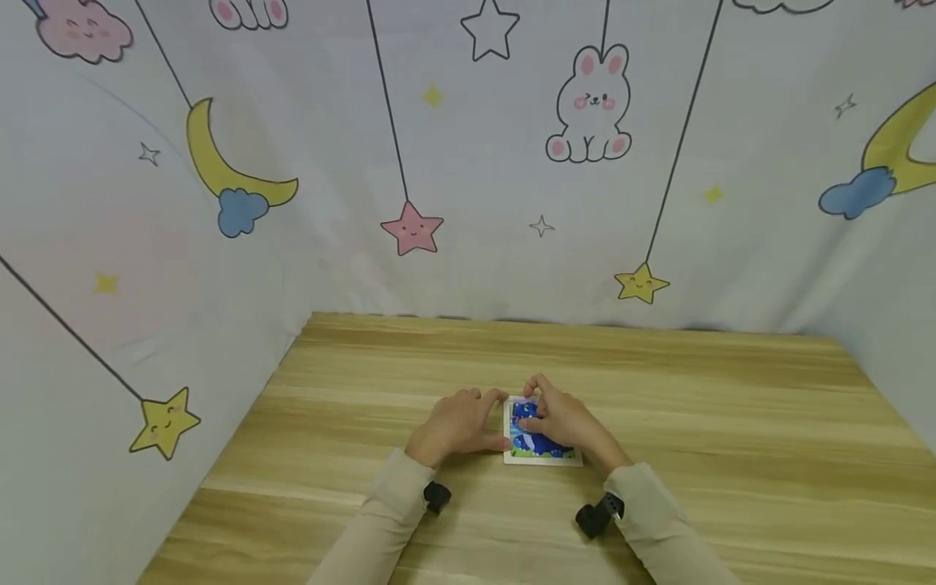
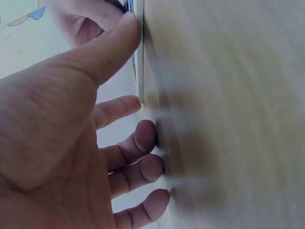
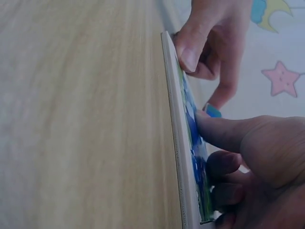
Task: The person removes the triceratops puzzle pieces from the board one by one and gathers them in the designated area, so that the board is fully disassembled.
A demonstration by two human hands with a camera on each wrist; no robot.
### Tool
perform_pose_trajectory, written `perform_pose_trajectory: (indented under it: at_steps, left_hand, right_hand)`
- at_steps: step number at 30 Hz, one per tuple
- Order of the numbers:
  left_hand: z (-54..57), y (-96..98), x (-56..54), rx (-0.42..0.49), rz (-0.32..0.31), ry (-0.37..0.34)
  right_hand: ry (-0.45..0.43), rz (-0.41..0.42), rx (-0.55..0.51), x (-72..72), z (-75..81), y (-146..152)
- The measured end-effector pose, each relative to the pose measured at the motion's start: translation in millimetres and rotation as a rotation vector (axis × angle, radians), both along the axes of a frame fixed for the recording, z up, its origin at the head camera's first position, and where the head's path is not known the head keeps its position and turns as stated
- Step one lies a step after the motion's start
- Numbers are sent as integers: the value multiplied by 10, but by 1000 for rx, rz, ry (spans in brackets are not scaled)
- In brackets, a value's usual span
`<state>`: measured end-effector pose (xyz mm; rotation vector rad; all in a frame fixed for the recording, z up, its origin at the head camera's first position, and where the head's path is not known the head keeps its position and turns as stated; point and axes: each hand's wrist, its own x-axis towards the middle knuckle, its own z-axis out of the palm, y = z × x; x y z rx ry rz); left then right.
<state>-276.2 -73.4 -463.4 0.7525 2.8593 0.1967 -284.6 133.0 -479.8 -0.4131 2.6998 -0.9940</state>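
A thin puzzle board (image 1: 543, 461) with a white frame and a blue cartoon dinosaur picture lies flat on the wooden table. Against its left edge is my left hand (image 1: 461, 424): the thumb (image 2: 125, 36) touches the frame and the index fingertip touches the far corner. The other fingers are spread, tips at the tabletop. Over the picture, my right hand (image 1: 566, 418) has its thumb (image 3: 217, 130) down on the surface and its other fingers bent. By that thumb tip a small blue puzzle piece (image 3: 213, 111) tilts up, seemingly pinched; the right index finger's contact is hidden.
The wood-grain table (image 1: 731, 455) extends around the board on all sides. A white cloth backdrop (image 1: 483, 276) with printed stars, moons and rabbits hangs behind and beside it. A black wrist camera (image 1: 437, 496) is strapped at the left cuff, another (image 1: 595, 516) at the right.
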Motion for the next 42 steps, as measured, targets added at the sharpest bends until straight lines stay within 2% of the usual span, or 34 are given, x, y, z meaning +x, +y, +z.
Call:
perform_pose_trajectory:
  at_steps: [6, 11, 18, 23, 32, 42]
  left_hand:
    - [39, 28, -30, 17, 2, -6]
    - [52, 68, -12, 21, 10, -14]
    - [19, 71, 17, 35, 18, -18]
    - [-5, 31, 40, 53, 25, -25]
    - [-35, -29, 75, 66, 34, -29]
    - [14, 28, 37, 81, 35, -49]
  right_hand:
    - [-1, -21, -56, -5, 65, 41]
    - [2, -92, -119, 9, 88, 59]
    - [-11, -169, -252, 8, 42, 46]
    - [-28, -161, -337, -5, -15, 20]
    - [-72, -126, -385, -15, 0, 44]
    - [-134, -183, -314, -64, 175, 458]
